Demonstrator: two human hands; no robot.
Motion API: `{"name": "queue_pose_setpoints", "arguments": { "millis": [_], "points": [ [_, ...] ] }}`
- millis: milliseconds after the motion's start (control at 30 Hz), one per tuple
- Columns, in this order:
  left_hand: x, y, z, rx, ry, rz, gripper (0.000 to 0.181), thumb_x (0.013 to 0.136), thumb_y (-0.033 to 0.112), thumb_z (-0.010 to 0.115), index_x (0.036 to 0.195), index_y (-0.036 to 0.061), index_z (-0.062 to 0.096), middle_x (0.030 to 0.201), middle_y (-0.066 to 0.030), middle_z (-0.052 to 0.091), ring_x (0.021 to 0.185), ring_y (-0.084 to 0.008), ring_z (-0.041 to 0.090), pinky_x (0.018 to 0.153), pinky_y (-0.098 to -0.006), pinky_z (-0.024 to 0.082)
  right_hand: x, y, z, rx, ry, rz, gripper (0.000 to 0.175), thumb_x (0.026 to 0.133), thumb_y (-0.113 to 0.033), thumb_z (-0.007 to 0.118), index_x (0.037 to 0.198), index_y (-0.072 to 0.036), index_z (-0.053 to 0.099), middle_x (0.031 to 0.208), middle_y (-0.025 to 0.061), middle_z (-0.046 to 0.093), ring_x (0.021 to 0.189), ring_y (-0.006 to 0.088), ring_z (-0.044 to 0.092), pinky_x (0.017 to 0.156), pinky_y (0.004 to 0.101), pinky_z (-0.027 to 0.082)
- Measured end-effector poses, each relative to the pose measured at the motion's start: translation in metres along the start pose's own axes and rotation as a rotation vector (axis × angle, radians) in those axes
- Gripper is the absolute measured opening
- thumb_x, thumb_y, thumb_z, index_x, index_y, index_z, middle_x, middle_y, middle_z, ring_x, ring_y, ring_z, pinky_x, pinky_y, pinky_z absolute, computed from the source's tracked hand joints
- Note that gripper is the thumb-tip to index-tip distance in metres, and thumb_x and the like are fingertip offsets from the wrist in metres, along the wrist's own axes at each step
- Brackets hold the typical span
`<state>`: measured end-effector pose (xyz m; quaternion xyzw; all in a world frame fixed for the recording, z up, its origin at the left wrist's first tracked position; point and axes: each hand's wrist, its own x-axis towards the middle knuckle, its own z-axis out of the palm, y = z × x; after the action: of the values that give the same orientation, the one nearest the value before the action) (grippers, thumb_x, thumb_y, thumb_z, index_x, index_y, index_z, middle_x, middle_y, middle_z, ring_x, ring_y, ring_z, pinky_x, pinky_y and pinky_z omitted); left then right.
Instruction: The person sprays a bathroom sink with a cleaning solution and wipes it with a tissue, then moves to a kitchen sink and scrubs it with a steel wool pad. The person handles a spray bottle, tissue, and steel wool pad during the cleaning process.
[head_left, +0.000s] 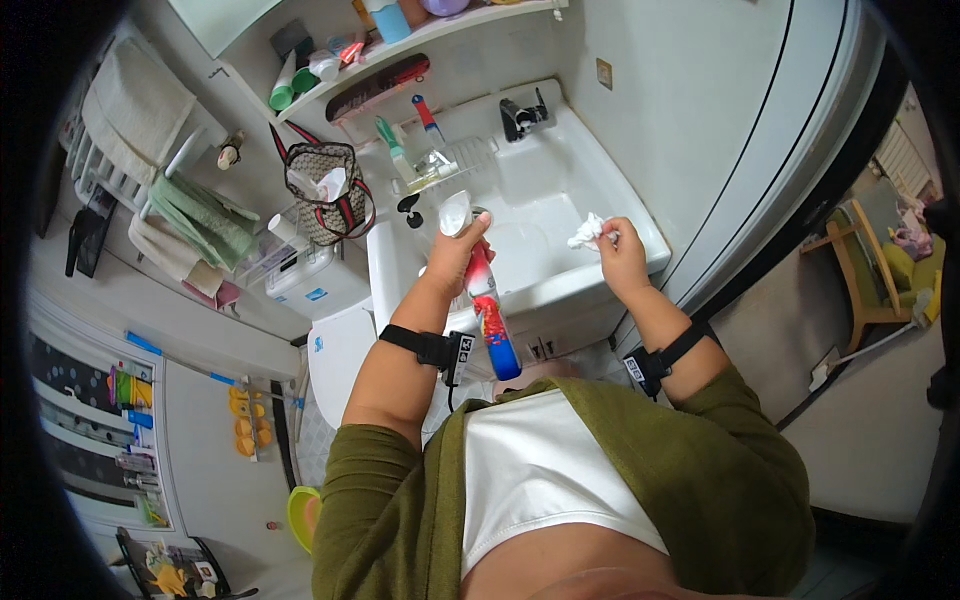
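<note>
My left hand (452, 261) is closed around the upper part of a red, white and blue bottle (491, 319). Its white top (455, 213) shows above my fingers, and the blue base tilts down towards my body. In my right hand (625, 259) is a crumpled white tissue (588, 231), pinched between thumb and fingers over the right side of the basin. Both hands are above the front part of a white washbasin (529, 244). A small black object (409, 211) lies on the basin's left ledge, beyond my left hand.
A black faucet (519, 120) stands at the back of the basin. Green-handled (388, 136) and red-and-blue-handled (427, 118) brushes lie behind it on the left. A patterned bag (328, 195) sits above the toilet (341, 367). A shelf (420, 39) with toiletries overhangs the basin.
</note>
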<state>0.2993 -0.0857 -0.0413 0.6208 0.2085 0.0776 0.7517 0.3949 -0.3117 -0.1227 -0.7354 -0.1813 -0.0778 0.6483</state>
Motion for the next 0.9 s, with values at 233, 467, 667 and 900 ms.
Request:
{"name": "queue_pose_setpoints", "arguments": {
  "millis": [233, 467, 667, 900],
  "points": [
    [0.009, 0.01, 0.018, 0.083, -0.043, -0.023, 0.027, 0.069, 0.005, 0.061, 0.092, 0.0061, 0.048, 0.072, -0.0051, 0.051, 0.055, -0.0172, 0.053, 0.052, -0.0294, 0.048, -0.025, 0.019, -0.028, -0.058, -0.008, 0.12, 0.013, 0.075, -0.004, 0.057, 0.086, -0.003, 0.049, 0.074, 0.0065, 0.054, 0.062, 0.0158, 0.049, 0.059, 0.0285, 0.041],
    [0.026, 0.01, 0.035, 0.184, -0.088, -0.026, 0.027, 0.072, 0.014, 0.065, 0.09, 0.005, 0.047, 0.073, -0.0047, 0.051, 0.057, -0.0174, 0.055, 0.05, -0.0303, 0.048, -0.033, 0.01, -0.039, -0.06, -0.018, 0.196, 0.012, 0.074, -0.004, 0.058, 0.084, -0.003, 0.051, 0.067, 0.0059, 0.052, 0.059, 0.0141, 0.047, 0.056, 0.0276, 0.041],
    [0.044, 0.01, 0.044, 0.17, -0.055, -0.075, 0.026, 0.07, 0.012, 0.063, 0.09, 0.0053, 0.047, 0.073, -0.0051, 0.05, 0.056, -0.0183, 0.055, 0.05, -0.031, 0.049, -0.04, 0.013, -0.05, -0.116, -0.019, 0.194, 0.013, 0.074, -0.004, 0.059, 0.083, -0.003, 0.051, 0.067, 0.0067, 0.053, 0.059, 0.0143, 0.047, 0.056, 0.0275, 0.041],
    [0.047, 0.016, 0.058, 0.136, -0.129, -0.144, 0.027, 0.07, 0.014, 0.064, 0.09, 0.0063, 0.047, 0.071, -0.005, 0.049, 0.055, -0.019, 0.056, 0.048, -0.0308, 0.048, -0.046, 0.04, -0.059, -0.055, -0.005, 0.161, 0.012, 0.074, -0.001, 0.056, 0.084, -0.004, 0.05, 0.071, 0.0045, 0.052, 0.061, 0.0119, 0.047, 0.057, 0.0252, 0.04]
  ]
}}
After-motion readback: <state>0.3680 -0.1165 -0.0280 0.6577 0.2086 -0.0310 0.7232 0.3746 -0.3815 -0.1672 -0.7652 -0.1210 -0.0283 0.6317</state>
